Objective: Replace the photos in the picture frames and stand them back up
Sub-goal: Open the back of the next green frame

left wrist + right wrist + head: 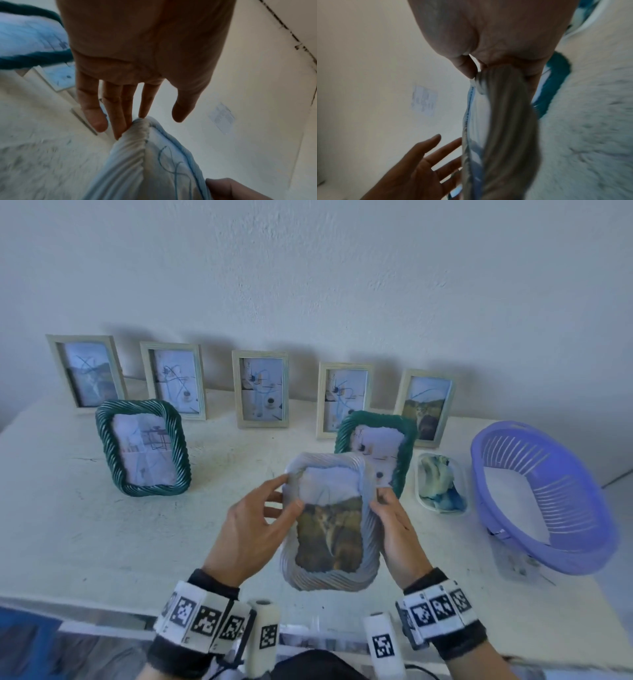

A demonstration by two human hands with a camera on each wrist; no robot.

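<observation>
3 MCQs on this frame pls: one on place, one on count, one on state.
1. Where is the purple basket?
A. right end of the table
B. left end of the table
C. on the floor

2. How many green rope-twist frames stand on the table?
A. one
B. two
C. four

3. What state is the pale rope-twist frame in?
A. standing in the back row
B. lying face down in the basket
C. held up off the table between both hands

Key:
1 A: the head view shows it at the right, beyond the right hand.
2 B: one green frame stands at the left, another behind the held frame.
3 C: the left hand touches its left edge with straight fingers, and the right hand has a pinching grip on its right edge.
</observation>
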